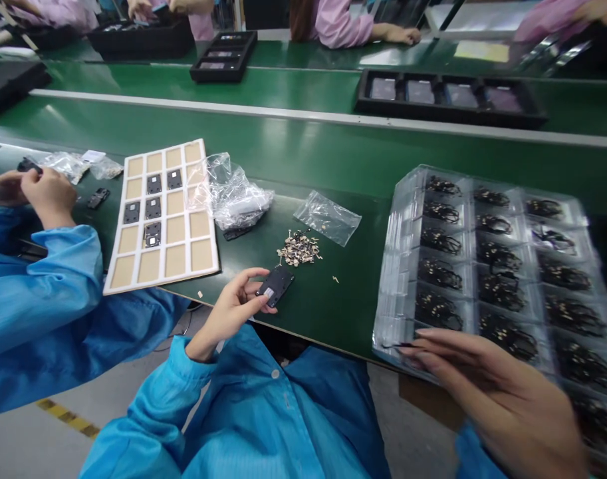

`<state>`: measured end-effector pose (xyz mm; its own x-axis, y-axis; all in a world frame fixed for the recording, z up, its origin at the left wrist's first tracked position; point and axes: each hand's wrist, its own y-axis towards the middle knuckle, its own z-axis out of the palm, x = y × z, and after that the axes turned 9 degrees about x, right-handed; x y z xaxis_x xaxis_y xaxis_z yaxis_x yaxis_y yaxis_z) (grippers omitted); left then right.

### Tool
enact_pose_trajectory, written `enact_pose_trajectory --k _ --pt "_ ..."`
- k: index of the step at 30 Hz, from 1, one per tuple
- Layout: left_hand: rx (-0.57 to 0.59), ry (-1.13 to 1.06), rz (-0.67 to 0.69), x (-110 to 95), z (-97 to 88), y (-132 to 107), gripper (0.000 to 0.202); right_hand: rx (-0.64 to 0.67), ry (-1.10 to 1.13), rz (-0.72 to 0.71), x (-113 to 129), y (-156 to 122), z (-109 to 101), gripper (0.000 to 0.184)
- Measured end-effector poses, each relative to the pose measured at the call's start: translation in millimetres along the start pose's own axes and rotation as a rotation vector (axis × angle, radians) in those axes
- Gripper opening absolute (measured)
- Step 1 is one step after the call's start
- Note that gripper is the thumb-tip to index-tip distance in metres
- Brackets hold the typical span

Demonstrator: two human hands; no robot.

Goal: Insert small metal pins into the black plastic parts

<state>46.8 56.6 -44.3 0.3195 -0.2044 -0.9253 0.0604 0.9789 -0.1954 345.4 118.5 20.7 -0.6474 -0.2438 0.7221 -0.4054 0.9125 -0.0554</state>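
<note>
My left hand [236, 303] grips a flat black rectangular plastic part [276, 287] with a small pale label, held over the table's front edge. Just beyond it lies a pile of tiny gold and dark metal pieces [299, 247]. On the right, my right hand [492, 389] is over the near edge of a clear plastic tray [387, 279], whose compartments hold coiled thin black cables [500, 291]. Its thumb and fingers are pinched together, and a thin dark tip [405, 345] pokes out from them. Blur hides what that tip belongs to.
A white-framed grid board [166, 266] with several black parts stands left, beside crumpled plastic bags [238, 199]. A flat clear bag [329, 216] lies beyond the pile. At far left are a co-worker's hands [48, 193]. Black trays [447, 100] sit across the green bench [303, 156].
</note>
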Motion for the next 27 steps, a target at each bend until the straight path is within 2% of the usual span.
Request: enact_pose_trajectory --k 3,7,9,12,15,21,27 --pt "0.037 -0.033 -0.013 1.8 8.8 -1.5 0.053 0.147 0.265 -0.099 22.2 6.9 22.0 0.033" --pt "0.074 -0.068 0.007 6.2 21.5 -6.5 0.053 0.268 0.409 -0.286 43.8 21.4 44.6 0.018" --pt "0.087 -0.054 0.038 7.3 27.2 -9.7 0.049 0.301 0.462 -0.327 49.2 27.8 53.8 0.013" --pt "0.092 0.020 0.080 6.4 33.6 -13.8 0.041 0.311 0.463 -0.318 51.8 34.4 64.7 0.010" --pt "0.110 0.105 0.068 3.9 37.1 -16.3 0.040 0.280 0.414 -0.285 51.3 38.5 71.5 0.009" --pt "0.103 0.183 0.033 1.5 39.0 -16.6 0.040 0.275 0.399 -0.251 51.0 41.5 76.6 0.010" --pt "0.119 0.278 0.075 0.9 38.5 -17.0 0.042 0.286 0.392 -0.256 51.1 40.7 81.2 0.009"
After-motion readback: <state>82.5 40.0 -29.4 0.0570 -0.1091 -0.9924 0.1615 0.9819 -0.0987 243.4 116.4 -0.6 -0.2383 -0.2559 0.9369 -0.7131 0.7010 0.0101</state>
